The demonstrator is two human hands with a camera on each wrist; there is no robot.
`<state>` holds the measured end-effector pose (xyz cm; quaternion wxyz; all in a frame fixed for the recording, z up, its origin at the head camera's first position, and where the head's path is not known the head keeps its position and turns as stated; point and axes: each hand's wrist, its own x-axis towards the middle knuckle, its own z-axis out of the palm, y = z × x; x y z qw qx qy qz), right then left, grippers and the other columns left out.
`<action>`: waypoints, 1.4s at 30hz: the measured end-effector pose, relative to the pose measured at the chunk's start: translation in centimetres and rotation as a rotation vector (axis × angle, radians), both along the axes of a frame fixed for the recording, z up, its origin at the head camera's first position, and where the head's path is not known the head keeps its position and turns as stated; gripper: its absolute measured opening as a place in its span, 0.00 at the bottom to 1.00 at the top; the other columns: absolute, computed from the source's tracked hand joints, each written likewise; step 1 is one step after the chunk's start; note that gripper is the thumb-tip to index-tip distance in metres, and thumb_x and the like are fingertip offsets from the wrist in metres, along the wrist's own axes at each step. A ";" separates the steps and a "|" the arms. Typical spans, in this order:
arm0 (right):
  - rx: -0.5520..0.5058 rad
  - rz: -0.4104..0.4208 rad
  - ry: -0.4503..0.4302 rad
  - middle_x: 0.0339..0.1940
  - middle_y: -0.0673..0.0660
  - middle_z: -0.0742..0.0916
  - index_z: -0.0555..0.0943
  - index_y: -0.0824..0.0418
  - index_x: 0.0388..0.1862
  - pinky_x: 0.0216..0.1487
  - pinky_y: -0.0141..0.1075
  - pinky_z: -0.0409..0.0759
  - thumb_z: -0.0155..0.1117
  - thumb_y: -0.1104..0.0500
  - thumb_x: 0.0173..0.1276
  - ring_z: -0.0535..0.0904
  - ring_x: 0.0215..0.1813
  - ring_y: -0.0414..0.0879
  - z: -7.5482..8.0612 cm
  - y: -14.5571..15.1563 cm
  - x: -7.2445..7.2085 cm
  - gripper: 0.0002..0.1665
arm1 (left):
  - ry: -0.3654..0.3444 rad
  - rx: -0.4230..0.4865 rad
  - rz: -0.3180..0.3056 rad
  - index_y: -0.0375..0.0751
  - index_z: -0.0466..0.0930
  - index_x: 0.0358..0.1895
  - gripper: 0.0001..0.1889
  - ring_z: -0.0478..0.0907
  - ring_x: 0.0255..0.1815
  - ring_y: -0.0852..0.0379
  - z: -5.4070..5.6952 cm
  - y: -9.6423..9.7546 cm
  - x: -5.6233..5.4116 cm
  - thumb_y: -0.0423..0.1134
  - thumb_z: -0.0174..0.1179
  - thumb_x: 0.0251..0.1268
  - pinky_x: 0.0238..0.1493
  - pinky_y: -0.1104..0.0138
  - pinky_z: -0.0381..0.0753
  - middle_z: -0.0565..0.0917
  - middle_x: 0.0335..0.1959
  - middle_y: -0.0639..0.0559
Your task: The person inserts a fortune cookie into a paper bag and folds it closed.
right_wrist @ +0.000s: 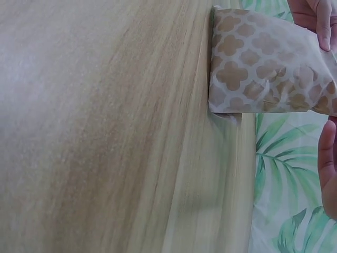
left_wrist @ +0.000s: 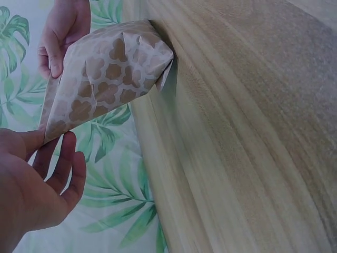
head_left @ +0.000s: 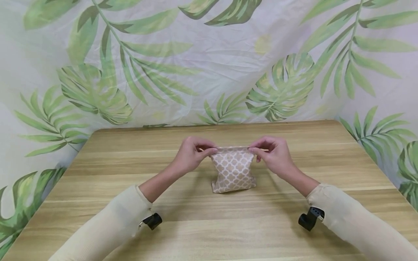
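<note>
A small paper bag [head_left: 232, 172], tan with a white lattice pattern, stands upright on the wooden table between both hands. Its top edge is folded over into a narrow flat strip. My left hand [head_left: 192, 154] pinches the left end of that fold between thumb and fingers. At the opposite end, my right hand [head_left: 272, 154] pinches the fold the same way. In the left wrist view the bag [left_wrist: 108, 79] looks full and bulging, with creased lower corners. The right wrist view shows the bag's base [right_wrist: 224, 108] at the tabletop, while the right hand [right_wrist: 329, 168] is partly cut off.
The wooden table [head_left: 209, 232] has rounded far corners. Behind it and along its sides hangs a pale cloth [head_left: 225, 54] printed with green leaves. A small black camera [head_left: 151, 221] sits at the left cuff, and another black camera [head_left: 310, 218] at the right cuff.
</note>
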<state>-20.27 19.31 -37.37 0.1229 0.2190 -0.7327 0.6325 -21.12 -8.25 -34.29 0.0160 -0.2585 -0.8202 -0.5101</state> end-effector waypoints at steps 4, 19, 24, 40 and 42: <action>0.034 0.012 -0.076 0.31 0.49 0.90 0.85 0.76 0.36 0.23 0.34 0.83 0.72 0.75 0.64 0.84 0.28 0.42 0.1 0.0 -0.2 0.03 | -0.041 0.038 -0.002 0.25 0.89 0.43 0.06 0.86 0.32 0.55 -0.3 0.0 -0.4 0.25 0.67 0.68 0.37 0.59 0.89 0.90 0.39 0.36; 0.115 0.053 -0.355 0.35 0.59 0.89 0.84 0.79 0.46 0.24 0.35 0.85 0.71 0.73 0.66 0.85 0.31 0.41 -0.9 -0.4 -2.2 0.11 | -0.351 0.145 -0.001 0.19 0.84 0.52 0.11 0.84 0.32 0.61 -2.3 0.0 -1.9 0.19 0.58 0.71 0.37 0.53 0.90 0.85 0.54 0.29; 0.125 0.065 -0.393 0.32 0.56 0.88 0.85 0.78 0.45 0.23 0.35 0.84 0.71 0.74 0.65 0.84 0.29 0.47 -1.7 -0.3 -2.8 0.11 | -0.411 0.142 -0.008 0.19 0.83 0.53 0.12 0.84 0.32 0.59 -3.1 0.0 -2.5 0.20 0.57 0.72 0.35 0.61 0.89 0.84 0.55 0.29; 0.163 0.076 -0.447 0.35 0.61 0.91 0.86 0.78 0.45 0.23 0.34 0.83 0.72 0.73 0.65 0.81 0.23 0.44 -3.2 -0.7 -3.5 0.10 | -0.554 0.119 0.013 0.18 0.83 0.54 0.12 0.86 0.30 0.57 -4.6 -0.2 -3.8 0.20 0.57 0.72 0.32 0.66 0.88 0.84 0.54 0.27; 0.168 0.083 -0.452 0.35 0.61 0.91 0.86 0.78 0.45 0.23 0.35 0.84 0.72 0.73 0.65 0.81 0.23 0.44 -3.4 -0.8 -3.6 0.11 | -0.562 0.106 0.013 0.18 0.83 0.54 0.12 0.87 0.31 0.56 -4.7 -0.3 -3.8 0.20 0.57 0.73 0.33 0.65 0.89 0.85 0.54 0.27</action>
